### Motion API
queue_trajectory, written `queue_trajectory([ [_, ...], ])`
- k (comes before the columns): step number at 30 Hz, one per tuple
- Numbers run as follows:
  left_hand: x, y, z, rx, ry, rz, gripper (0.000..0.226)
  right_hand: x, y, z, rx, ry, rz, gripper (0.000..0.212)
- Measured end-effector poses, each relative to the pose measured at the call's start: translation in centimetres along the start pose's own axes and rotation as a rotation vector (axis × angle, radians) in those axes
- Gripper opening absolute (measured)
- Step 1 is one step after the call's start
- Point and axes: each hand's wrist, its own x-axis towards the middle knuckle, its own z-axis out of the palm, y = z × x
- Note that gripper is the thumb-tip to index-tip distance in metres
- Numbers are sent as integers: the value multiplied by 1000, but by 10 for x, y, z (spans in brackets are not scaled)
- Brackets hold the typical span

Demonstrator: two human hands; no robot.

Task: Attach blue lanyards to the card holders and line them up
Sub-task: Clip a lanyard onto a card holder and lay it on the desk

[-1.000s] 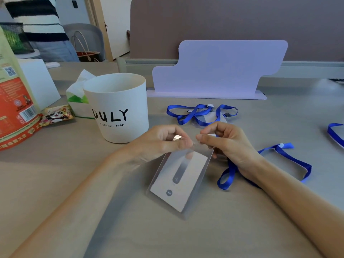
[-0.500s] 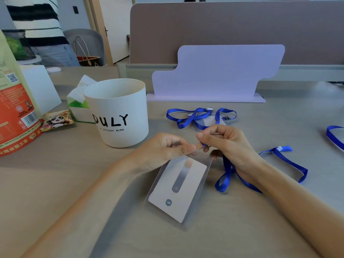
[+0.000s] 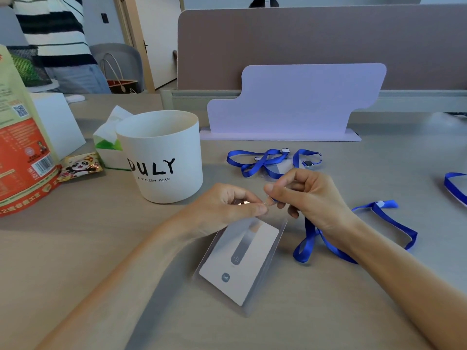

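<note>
since the end of the blue lanyard [image 3: 366,206] must meet the top slot, the clear, flexible card holder [image 3: 242,261] is pinched at its top edge by the left hand [image 3: 222,210] and held tilted over the matte table [image 3: 101,248]; the flat ribbon is pinched by the curled right hand [image 3: 310,198], the rest trailing limp alongside.

Beige desk [image 3: 75,248] throughout. Taupe partition panel [image 3: 303,39] at 12 to 2 o'clock, lilac board [image 3: 290,102] upright just before it. White door [image 3: 159,46], wood frame, at 11. Grey chair [image 3: 127,60] at 10.
</note>
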Motion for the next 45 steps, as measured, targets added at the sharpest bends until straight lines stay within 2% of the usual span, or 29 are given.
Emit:
queue_trajectory([
  [4, 1, -1, 1, 11, 33, 18, 12, 0, -1, 0, -12, -6, -3, 17],
  [8, 1, -2, 2, 5, 42, 14, 39, -1, -1, 1, -59, -41, -17, 17],
  [12, -1, 1, -1, 2, 10, 36, 20, -3, -6, -2, -43, -95, -33, 15],
  [16, -5, 7, -2, -31, -39, 73, 11, -2, -9, -9, 14, -187, -70, 20],
  [23, -7, 9, 1, 23, 47, 102, 10, -2, -12, -12, -106, -181, -115, 17],
  [33, -6, 9, 3, 93, 29, 61, 9, -1, -7, -12, -253, -159, -147, 19],
  [40, -5, 8, 8, 115, 82, 65, 14, 2, -4, -12, -332, -187, -124, 16],
  [45, -2, 3, 10, 165, 85, 73, 9, 2, -3, -10, -380, -201, -129, 17],
])
